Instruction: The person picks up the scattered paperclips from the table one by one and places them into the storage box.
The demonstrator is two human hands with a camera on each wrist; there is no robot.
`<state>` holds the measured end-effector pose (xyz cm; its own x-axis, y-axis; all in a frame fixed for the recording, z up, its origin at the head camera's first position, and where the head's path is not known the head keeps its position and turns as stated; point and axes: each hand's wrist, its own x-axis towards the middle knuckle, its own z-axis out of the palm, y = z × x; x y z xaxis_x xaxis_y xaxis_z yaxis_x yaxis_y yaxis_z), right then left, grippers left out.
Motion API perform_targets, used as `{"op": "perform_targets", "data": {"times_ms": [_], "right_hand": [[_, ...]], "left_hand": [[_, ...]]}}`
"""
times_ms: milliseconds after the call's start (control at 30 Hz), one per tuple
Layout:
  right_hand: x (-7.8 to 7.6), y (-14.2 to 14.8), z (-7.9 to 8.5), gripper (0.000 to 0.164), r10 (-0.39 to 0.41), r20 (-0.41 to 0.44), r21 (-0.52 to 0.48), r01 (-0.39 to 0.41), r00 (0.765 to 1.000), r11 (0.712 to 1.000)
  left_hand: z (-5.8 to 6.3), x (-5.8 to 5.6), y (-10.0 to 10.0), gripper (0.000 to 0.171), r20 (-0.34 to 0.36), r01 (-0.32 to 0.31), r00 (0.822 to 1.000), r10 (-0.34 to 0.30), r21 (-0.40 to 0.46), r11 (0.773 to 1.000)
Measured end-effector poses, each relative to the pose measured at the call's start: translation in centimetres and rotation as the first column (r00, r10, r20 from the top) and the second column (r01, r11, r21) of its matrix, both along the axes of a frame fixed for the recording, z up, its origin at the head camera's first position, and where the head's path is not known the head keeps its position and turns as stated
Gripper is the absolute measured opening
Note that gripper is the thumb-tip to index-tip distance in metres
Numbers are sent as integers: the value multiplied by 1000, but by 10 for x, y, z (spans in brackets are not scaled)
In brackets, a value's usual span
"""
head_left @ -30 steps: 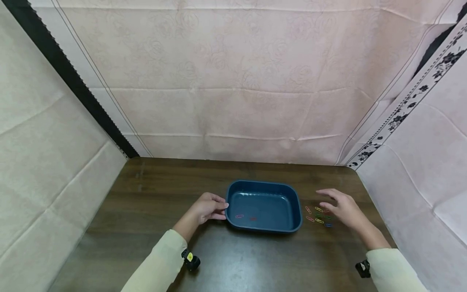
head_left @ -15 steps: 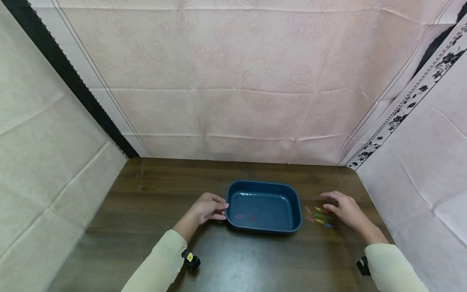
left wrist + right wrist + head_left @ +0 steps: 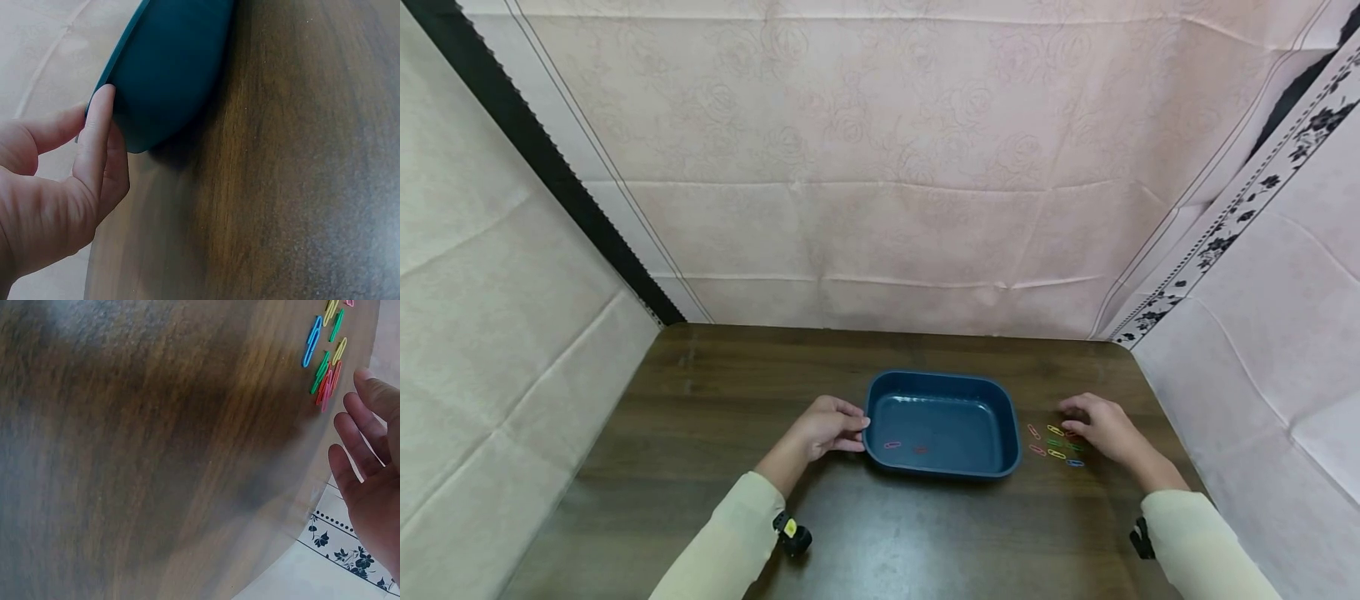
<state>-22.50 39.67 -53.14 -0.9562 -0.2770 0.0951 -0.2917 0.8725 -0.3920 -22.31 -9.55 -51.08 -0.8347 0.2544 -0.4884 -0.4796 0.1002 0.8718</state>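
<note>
Compared with a second ago, your right hand (image 3: 1097, 425) has shifted slightly to its own right, and its fingertips have closed in toward the thumb. Your left hand (image 3: 827, 429) and the tray (image 3: 962, 429) show no displacement.

Right hand: fingers loosely bent and apart from one another; no clip is visible between them and the thumb. The loose paper clips (image 3: 320, 373) lie flat on the worktop (image 3: 880, 533), to the left of and below its fingertips. The red clips (image 3: 325, 387) lie nearest the thumb; the blue clip (image 3: 312, 342) lies on your body side of the hand.

Handling: expect each clip to be very light, springy and smooth, and prone to skating if pushed. Take hold across the long sides with thumb and index fingertip; separate overlapping red clips first.

Left hand: pinching the tray's end wall at the rim. The tray appears stiff, light and glossy; retain this rim grip to prevent sliding. Inside, a pink clip (image 3: 892, 445) and a dark red clip (image 3: 921, 450) lie to the right of this hand's fingertips.
</note>
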Motion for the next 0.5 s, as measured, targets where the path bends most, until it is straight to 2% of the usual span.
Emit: {"op": "perform_targets", "data": {"times_ms": [267,500], "right_hand": [[-5,0,-7,10,11,28,20,-12,1000,1000],[-7,0,-9,8,7,31,35,-8,999,999]], "left_hand": [[-2,-1,-1,30,1,1,1000,-1,0,1000],[-2,0,-1,30,-3,-3,1000,3,4,1000]]}}
